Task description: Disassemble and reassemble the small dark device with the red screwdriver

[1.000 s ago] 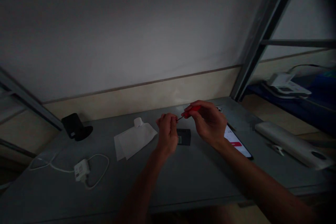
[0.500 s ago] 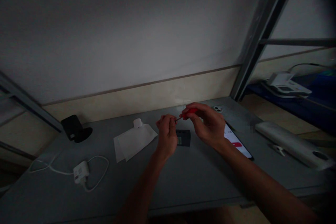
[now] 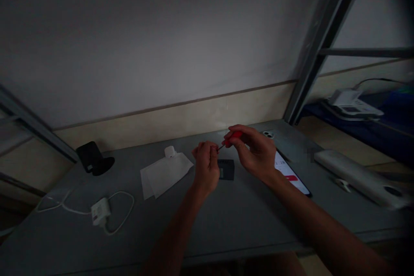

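In my right hand (image 3: 257,151) is a red-handled screwdriver (image 3: 233,138), its thin metal shaft slanting down to the left. The shaft's tip reaches the fingers of my left hand (image 3: 207,161), which are closed together in a pinch. Whatever they hold is too small and dark to make out. Below and just right of my left hand, a small dark box (image 3: 227,170) with slots and a greenish panel lies on the grey desk (image 3: 246,224), partly covered by that hand.
White papers (image 3: 166,175) and a small white case (image 3: 170,152) lie left. Beyond are a white charger with cable (image 3: 101,212) and a black stand (image 3: 93,158). Rightward lie a lit phone (image 3: 299,185), an earbud-like white piece (image 3: 343,184) and a long grey cylinder (image 3: 362,177).
Both hands stay almost in place. The screwdriver's red handle is tilted slightly more upright, with its tip still at my left fingers.
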A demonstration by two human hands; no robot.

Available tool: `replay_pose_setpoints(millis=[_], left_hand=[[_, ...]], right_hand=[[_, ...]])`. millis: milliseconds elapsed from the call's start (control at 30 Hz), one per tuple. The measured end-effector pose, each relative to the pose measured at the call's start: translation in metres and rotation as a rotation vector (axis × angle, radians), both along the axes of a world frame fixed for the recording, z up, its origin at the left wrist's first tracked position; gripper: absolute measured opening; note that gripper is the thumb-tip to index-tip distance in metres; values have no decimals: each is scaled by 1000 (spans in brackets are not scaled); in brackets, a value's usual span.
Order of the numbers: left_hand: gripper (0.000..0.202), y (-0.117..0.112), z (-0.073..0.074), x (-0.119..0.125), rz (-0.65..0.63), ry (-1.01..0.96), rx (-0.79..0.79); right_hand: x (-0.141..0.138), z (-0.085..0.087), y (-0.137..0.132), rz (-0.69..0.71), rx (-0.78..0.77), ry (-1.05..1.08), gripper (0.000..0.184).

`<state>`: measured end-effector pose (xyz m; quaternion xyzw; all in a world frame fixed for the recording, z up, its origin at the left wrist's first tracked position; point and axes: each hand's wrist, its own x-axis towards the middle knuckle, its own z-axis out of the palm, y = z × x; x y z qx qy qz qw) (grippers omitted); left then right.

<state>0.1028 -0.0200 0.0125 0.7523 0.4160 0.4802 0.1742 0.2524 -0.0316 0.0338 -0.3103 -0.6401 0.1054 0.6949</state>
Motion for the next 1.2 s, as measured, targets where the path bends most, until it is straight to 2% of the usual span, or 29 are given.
replay_pose_setpoints(millis=[300, 433, 567, 767, 1000, 1200], left_hand=[[25, -3, -3, 5, 17, 126, 50], [25, -6, 0, 7, 19, 163, 19], [12, -9, 3, 4, 8, 236, 26], [10, -14, 7, -2, -70, 342, 29], [23, -15, 7, -6, -168, 381, -1], [24, -13, 6, -8, -228, 362, -25]], right_hand=[[8, 9, -2, -75, -18, -193, 28], [11, 8, 2, -100, -89, -188, 27], [13, 5, 10, -103, -175, -171, 29], [23, 3, 15, -16, -243, -251, 27], [29, 1, 18, 146, -304, -355, 27], [32, 2, 17, 157, -318, -353, 25]])
